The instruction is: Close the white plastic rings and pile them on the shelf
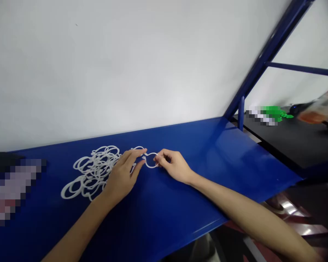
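Note:
A thin white open ring (152,167) with small flared ends is held just above the blue table, between my two hands. My right hand (175,163) pinches its right side between thumb and fingers. My left hand (123,175) has its thumb and fingertips around the ring's two ends at the left, close above and below them. A tangled pile of similar white rings (94,169) lies to the left, partly hidden behind my left hand. Another white loop (138,147) shows just beyond my left fingertips.
The blue table (180,211) runs along a white wall (153,65). Blurred-out items (15,189) lie at its left end. A blue metal frame (251,76) rises at the right. Beyond it, a black table (278,142) holds green pieces (273,112), near another person's blurred hand (313,117).

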Action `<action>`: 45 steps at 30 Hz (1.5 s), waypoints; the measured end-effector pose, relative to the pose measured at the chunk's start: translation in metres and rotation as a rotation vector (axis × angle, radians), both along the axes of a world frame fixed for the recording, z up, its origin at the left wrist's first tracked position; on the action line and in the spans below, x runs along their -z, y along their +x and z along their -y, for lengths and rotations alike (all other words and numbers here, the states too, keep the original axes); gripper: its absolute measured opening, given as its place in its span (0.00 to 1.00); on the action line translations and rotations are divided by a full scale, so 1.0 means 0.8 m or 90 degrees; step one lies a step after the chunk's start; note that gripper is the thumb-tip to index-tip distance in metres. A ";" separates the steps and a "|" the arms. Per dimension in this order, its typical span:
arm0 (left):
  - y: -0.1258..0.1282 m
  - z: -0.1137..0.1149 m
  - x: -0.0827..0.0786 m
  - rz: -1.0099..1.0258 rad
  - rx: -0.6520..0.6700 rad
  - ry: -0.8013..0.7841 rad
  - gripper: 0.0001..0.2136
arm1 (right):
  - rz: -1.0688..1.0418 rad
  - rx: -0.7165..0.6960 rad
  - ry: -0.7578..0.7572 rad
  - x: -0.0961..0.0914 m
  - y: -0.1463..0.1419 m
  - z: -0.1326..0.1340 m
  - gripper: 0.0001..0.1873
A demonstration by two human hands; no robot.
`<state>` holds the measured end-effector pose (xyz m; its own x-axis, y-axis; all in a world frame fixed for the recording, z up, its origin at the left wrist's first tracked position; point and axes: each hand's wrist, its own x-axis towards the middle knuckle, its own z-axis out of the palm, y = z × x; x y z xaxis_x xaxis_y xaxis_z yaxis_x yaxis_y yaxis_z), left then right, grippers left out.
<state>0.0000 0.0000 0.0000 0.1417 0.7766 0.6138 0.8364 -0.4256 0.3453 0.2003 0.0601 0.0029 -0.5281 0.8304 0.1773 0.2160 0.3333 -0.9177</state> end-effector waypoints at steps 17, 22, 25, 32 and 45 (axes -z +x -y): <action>0.001 0.000 -0.004 0.048 0.081 0.019 0.08 | -0.066 -0.075 -0.070 0.007 0.001 0.004 0.14; 0.004 0.001 -0.006 0.100 0.084 -0.012 0.08 | -0.068 -0.124 -0.022 0.002 0.001 0.014 0.15; 0.009 0.004 -0.007 0.134 0.082 -0.026 0.09 | -0.073 -0.122 -0.004 -0.003 0.002 0.022 0.13; 0.002 -0.003 0.005 0.110 0.069 -0.046 0.13 | -0.049 -0.132 0.138 -0.010 0.004 0.024 0.12; -0.018 -0.026 0.031 -0.261 -0.124 -0.010 0.10 | 0.488 0.308 0.236 -0.003 0.082 -0.081 0.12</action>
